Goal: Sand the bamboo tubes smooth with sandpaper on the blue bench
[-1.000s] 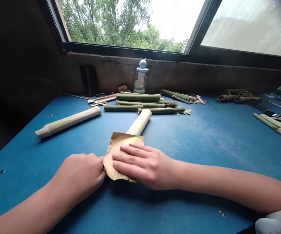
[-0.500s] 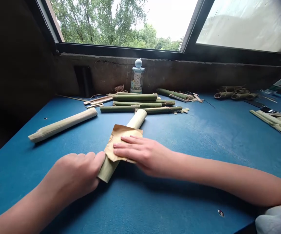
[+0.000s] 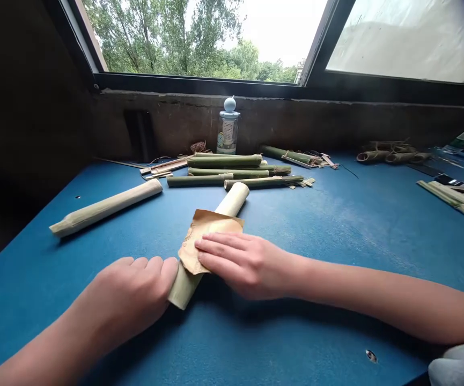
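Observation:
A pale, peeled bamboo piece point(image 3: 233, 199) lies slanted on the blue table, its near end toward the lower left. My left hand point(image 3: 137, 292) is closed around that near end, knuckles up. Across the middle of the bamboo is a tan sheet of sandpaper point(image 3: 193, 241), bent over its rounded top. My right hand point(image 3: 242, 262) rests flat on the sheet, fingers stretched out and pointing left, pressing it against the bamboo. The sheet hides the bamboo's middle part.
Another peeled bamboo piece point(image 3: 107, 207) lies at the left. Green bamboo lengths point(image 3: 226, 161) and a clear bottle point(image 3: 227, 131) stand behind. Bamboo strips point(image 3: 457, 199) lie at the right, with bamboo tubes point(image 3: 392, 156) farther back. The blue table point(image 3: 296, 343) ends at the left edge.
Both hands, the bamboo piece and the sandpaper have shifted slightly right and toward me in the view. The background has shifted a little too. Both hands keep their contact.

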`<state>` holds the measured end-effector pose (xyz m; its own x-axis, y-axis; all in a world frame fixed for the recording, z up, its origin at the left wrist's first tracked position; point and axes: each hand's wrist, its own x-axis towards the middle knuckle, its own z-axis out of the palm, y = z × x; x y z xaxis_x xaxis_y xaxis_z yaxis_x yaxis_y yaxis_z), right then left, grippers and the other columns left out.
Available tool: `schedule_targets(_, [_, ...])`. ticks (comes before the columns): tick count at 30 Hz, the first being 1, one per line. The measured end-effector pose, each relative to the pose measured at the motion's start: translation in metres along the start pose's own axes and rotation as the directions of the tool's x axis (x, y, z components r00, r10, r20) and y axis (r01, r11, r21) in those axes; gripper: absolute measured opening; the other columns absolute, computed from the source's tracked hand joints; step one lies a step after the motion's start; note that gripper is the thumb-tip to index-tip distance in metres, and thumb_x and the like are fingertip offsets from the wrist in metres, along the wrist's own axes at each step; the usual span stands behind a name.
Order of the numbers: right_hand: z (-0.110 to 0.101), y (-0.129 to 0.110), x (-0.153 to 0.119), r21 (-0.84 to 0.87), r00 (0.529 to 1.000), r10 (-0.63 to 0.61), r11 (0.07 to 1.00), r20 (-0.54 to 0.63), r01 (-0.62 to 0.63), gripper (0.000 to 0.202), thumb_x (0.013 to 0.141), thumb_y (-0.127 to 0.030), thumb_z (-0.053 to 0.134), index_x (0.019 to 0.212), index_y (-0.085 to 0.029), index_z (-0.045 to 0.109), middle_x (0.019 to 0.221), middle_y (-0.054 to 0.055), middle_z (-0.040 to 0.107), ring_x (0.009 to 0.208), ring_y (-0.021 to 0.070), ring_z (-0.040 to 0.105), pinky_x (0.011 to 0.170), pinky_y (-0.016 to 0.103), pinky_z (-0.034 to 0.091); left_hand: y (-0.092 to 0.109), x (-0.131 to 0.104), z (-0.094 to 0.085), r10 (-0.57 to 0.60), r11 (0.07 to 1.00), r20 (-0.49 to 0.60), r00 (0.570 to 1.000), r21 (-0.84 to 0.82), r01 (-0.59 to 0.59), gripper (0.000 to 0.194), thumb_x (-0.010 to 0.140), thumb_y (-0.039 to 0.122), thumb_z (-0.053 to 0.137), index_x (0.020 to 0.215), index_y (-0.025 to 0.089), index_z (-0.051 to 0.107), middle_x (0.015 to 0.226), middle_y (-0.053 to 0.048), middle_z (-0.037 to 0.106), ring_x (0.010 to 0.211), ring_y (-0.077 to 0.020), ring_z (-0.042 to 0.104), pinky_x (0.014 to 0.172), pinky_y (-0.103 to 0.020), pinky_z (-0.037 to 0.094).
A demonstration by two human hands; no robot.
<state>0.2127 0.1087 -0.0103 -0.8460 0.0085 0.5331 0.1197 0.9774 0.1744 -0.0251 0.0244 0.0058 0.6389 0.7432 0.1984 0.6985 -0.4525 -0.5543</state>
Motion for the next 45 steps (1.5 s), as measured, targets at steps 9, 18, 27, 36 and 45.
schedule_targets(9, [-0.001, 0.027, -0.002, 0.285, 0.969, -0.166, 0.952, 0.182, 0.110, 0.054, 0.097, -0.037, 0.050, 0.143, -0.009, 0.046, 0.155, 0.013, 0.040, 0.150, 0.0243, 0.024, 0.123, 0.043, 0.025, 0.000, 0.002, 0.014, 0.073, 0.980, -0.163, 0.984, -0.170, -0.101, 0.024, 0.084, 0.011, 0.039, 0.065, 0.023, 0.048, 0.054, 0.000, 0.051, 0.045, -0.0189, 0.049, 0.050, -0.035, 0.029])
schedule_targets(18, [0.011, 0.116, -0.039, 0.312, 0.978, 0.207, 0.927, 0.037, -0.208, 0.039, 0.100, -0.017, 0.036, 0.125, -0.022, 0.065, 0.127, 0.009, 0.068, 0.130, 0.0193, 0.055, 0.111, 0.043, 0.044, 0.010, 0.000, 0.008, 0.007, 0.977, -0.054, 0.999, -0.214, -0.018, 0.023, 0.080, 0.008, 0.040, 0.063, 0.023, 0.046, 0.051, 0.000, 0.052, 0.042, -0.0187, 0.049, 0.049, -0.033, 0.028])
schedule_targets(27, [0.008, 0.017, -0.009, 0.444, 0.997, 0.031, 0.894, 0.069, -0.059, 0.037, 0.099, -0.011, 0.037, 0.130, -0.011, 0.057, 0.138, 0.011, 0.060, 0.139, 0.0182, 0.046, 0.119, 0.039, 0.036, 0.010, -0.005, 0.013, -0.150, 0.929, 0.383, 0.911, -0.262, 0.263, 0.016, 0.072, 0.016, 0.048, 0.061, 0.024, 0.057, 0.054, -0.002, 0.063, 0.045, -0.0214, 0.058, 0.047, -0.031, 0.017])
schedule_targets(36, [0.009, 0.104, -0.035, -0.162, 0.958, 0.283, 0.949, 0.051, -0.272, 0.028, 0.101, -0.020, 0.041, 0.116, -0.014, 0.063, 0.122, 0.015, 0.065, 0.120, 0.0266, 0.059, 0.102, 0.043, 0.049, 0.022, 0.002, -0.027, -0.081, 0.990, 0.097, 0.992, 0.126, 0.068, 0.024, 0.079, 0.004, 0.046, 0.065, 0.023, 0.046, 0.059, -0.003, 0.047, 0.052, -0.0228, 0.048, 0.052, -0.036, 0.031])
schedule_targets(45, [0.001, 0.075, -0.019, 0.034, 0.852, 0.476, 0.869, 0.217, -0.494, 0.036, 0.100, -0.032, 0.040, 0.068, -0.020, 0.047, 0.064, 0.000, 0.052, 0.059, 0.0131, 0.041, 0.058, 0.027, 0.030, 0.022, 0.000, -0.014, 0.042, 0.987, -0.132, 0.990, -0.145, -0.061, 0.027, 0.086, 0.009, 0.046, 0.063, 0.024, 0.047, 0.056, -0.001, 0.047, 0.047, -0.0207, 0.045, 0.047, -0.037, 0.028])
